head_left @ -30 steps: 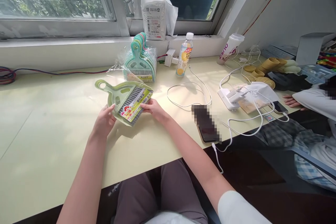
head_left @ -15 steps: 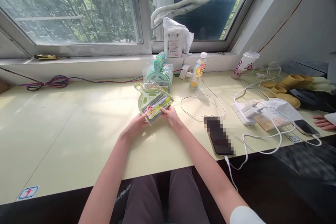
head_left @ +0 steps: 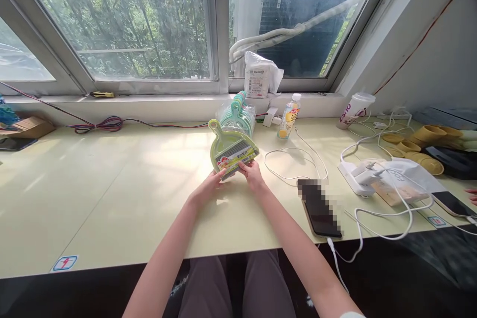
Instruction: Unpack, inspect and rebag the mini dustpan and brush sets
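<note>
Between my hands is a yellow-green mini dustpan [head_left: 216, 148] with a grey-bristled brush and a printed label, tilted with its handle up and to the left. My left hand [head_left: 210, 184] grips its lower left edge, fingers partly hidden beneath. On the lower right, my right hand [head_left: 252, 173] pinches the edge near the label, thumb on top. Just behind stands a stack of teal and other coloured dustpans [head_left: 236, 114] in clear plastic, partly covered by the held one.
Right of my hands are a drink bottle [head_left: 289, 117], a phone [head_left: 319, 208] on a cable, a power strip [head_left: 356, 179] and a paper cup [head_left: 356, 110]. A wrapped package [head_left: 258, 82] sits on the sill. Bundled wire [head_left: 100, 124] lies left. Another person's fingers [head_left: 473, 196] show at the right edge.
The camera view has shifted left and upward, so the scene sits further right and lower. The dustpan has turned slightly and is tipped more toward me; both hands keep their hold.
</note>
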A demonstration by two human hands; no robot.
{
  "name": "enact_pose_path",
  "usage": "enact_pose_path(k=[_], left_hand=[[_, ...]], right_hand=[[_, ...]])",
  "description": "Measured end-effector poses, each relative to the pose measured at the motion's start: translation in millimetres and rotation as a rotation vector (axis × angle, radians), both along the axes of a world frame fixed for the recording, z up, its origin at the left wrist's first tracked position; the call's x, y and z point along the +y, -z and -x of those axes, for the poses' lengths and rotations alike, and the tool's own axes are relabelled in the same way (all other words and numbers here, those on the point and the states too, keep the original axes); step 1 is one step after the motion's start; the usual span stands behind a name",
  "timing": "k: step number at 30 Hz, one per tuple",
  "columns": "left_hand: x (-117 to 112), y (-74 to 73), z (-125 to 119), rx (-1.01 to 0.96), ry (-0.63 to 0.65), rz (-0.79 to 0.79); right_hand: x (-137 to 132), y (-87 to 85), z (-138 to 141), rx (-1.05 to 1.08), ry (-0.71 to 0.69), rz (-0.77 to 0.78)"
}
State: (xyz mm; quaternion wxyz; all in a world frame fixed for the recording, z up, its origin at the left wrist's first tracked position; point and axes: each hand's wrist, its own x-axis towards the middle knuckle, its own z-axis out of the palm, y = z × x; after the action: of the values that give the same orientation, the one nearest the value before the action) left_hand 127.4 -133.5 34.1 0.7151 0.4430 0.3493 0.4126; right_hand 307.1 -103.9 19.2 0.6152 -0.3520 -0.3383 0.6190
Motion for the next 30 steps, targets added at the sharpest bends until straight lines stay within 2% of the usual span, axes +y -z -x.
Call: enact_pose_path(k=[2, 4, 7, 10, 12, 16, 20, 23, 27, 28, 30], left_hand=[[1, -3.4, -1, -0.044, -0.138, -0.053], [2, -5.2, 1, -0.062, -0.225, -0.09], [-1, -5.3, 2, -0.032, -0.19, -0.09], [-6, -4.4, -3, -0.007, -0.058, -0.06], [-8, -4.1, -8, -0.026, -0.029, -0.059], [-4, -1.6, -11, -0.037, -0.158, -0.115], [3, 6.7, -6, 0.062, -0.284, -0.141], [6, 12.4, -5, 0.138, -0.331, -0.092], [11, 11.8, 1, 0.081, -0.36, -0.031], [12, 10.4, 4, 0.049, -0.39, -0.007], [16, 7.5, 12, -0.018, -0.47, 0.044]], right_hand=[[0, 1.3, 2, 0.011, -0.06, 0.001], [-1, 2.6, 5, 0.003, -0.125, 0.004], [-3, 3.4, 8, -0.012, -0.145, 0.004], [-5, 2.9, 9, 0.005, -0.045, -0.022], [-5, 2.7, 9, 0.045, 0.02, -0.045], [-4, 5.2, 11, 0.073, -0.02, -0.046], [-2, 10.1, 12, 0.021, -0.086, -0.011], [1, 10.0, 8, -0.056, -0.112, 0.071], [6, 3.3, -6, -0.234, -0.264, 0.123], [7, 1.6, -11, -0.306, -0.268, 0.112], [7, -0.5, -19, -0.501, -0.127, 0.032]])
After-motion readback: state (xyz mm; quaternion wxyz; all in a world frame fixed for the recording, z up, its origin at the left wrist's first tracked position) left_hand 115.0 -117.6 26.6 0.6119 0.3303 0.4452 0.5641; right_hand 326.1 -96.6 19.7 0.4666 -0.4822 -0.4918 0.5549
